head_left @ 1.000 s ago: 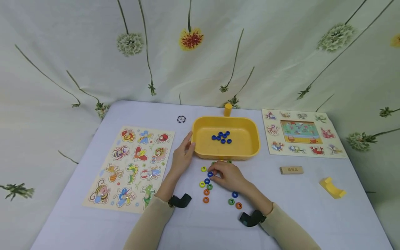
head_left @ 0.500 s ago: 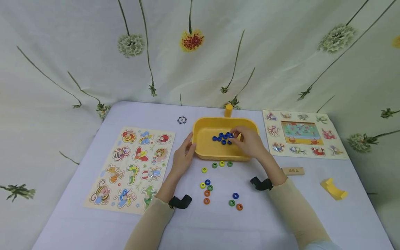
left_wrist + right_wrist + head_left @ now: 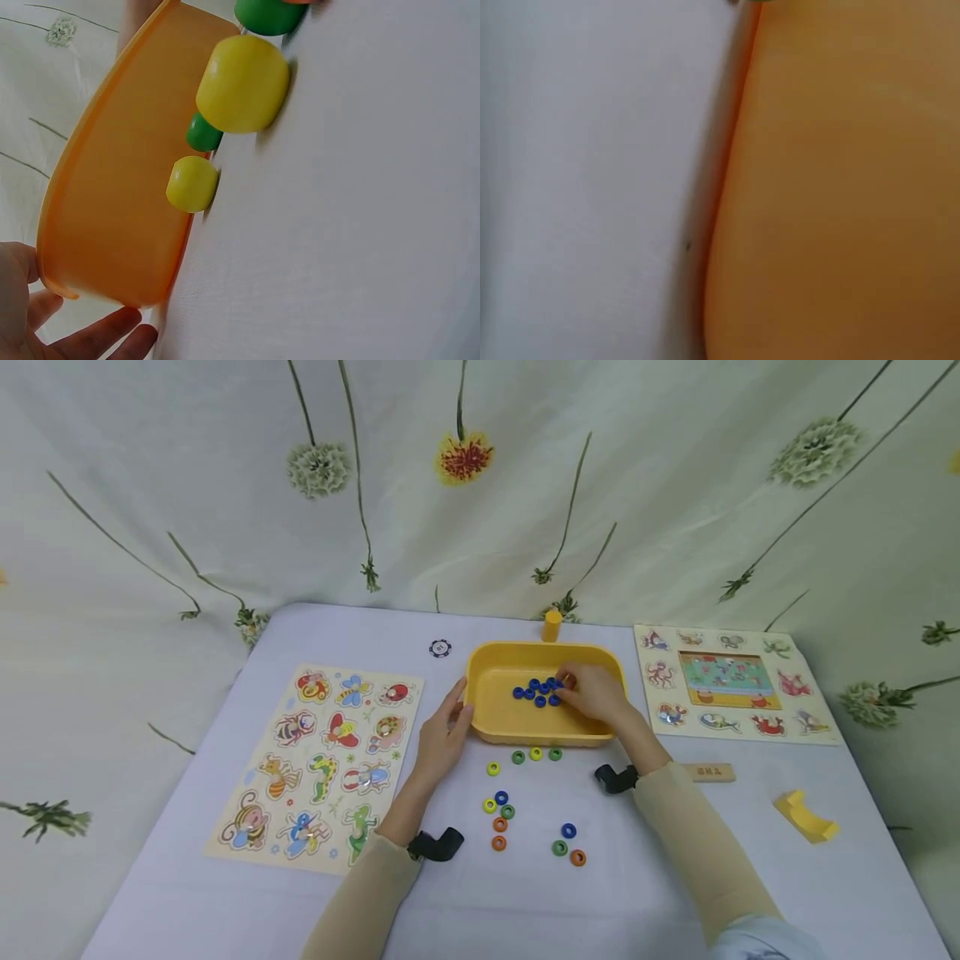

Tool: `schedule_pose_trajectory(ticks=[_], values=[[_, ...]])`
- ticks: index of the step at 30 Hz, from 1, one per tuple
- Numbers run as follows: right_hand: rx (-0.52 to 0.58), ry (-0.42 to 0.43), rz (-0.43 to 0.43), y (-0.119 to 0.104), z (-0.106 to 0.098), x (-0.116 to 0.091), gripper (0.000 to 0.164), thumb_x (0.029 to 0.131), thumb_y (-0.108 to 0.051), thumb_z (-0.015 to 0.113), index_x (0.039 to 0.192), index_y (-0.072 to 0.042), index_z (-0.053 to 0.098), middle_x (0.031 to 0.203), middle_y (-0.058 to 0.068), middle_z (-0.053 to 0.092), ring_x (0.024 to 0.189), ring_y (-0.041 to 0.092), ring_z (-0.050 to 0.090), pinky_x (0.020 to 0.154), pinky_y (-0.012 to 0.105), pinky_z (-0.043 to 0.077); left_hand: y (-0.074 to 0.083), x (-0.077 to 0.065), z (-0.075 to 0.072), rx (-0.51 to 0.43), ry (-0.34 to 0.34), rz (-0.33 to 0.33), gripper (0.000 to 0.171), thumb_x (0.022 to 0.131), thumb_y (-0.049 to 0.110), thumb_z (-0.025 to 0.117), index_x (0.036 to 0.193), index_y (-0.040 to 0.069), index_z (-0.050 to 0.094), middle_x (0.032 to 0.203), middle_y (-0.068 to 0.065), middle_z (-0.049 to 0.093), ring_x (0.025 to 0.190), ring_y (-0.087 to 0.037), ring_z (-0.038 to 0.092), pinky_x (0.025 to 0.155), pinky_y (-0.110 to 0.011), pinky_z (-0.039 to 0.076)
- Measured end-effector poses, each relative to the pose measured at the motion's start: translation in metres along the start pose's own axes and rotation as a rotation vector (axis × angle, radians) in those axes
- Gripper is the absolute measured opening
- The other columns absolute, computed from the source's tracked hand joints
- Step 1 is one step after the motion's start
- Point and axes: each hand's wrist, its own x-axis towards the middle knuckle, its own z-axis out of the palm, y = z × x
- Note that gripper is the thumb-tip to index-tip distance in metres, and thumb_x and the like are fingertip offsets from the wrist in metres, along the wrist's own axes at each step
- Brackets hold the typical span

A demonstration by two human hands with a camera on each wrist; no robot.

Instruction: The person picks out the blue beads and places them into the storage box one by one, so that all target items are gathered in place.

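My left hand (image 3: 442, 743) rests against the left end of the yellow tray (image 3: 480, 727), its fingers extended along the outside. In the left wrist view the fingers (image 3: 97, 334) touch the tray's end wall. My right hand (image 3: 596, 697) reaches over the near right rim into the tray, thumb and fingertips pinching a blue bead (image 3: 559, 685). Several more blue beads (image 3: 541, 702) lie close together beside those fingertips. The right wrist view shows only the tray's outer wall (image 3: 832, 187) and the cloth; the hand is out of that frame.
Loose yellow, green, orange and blue beads (image 3: 500, 824) lie in front of the tray. An insect puzzle board (image 3: 341, 697) is at left, a sea-animal puzzle board (image 3: 667, 647) at right. A yellow cylinder (image 3: 552, 627), wooden block (image 3: 714, 772), yellow arch (image 3: 806, 817) and chip (image 3: 440, 648) stand around.
My right hand has picked a blue bead from the cloth in front and carried it into the tray among the other blue beads. The left hand has stayed on the tray.
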Motion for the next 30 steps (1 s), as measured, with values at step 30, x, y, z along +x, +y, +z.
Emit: schedule_pose_trajectory(ticks=[30], values=[[0.278,0.045,-0.506,-0.064,0.035,-0.105,0.026,0.083,-0.029,0.061,0.106,-0.018,0.061,0.083,-0.016,0.053,0.054,0.002,0.04,0.049,0.017,0.035,-0.001,0.001,0.0,0.0,-0.008,-0.004,0.047,0.091,0.04,0.041,0.136,0.044,0.025,0.116,-0.007,0.054,0.104,-0.02,0.05,0.088,-0.041,0.04]])
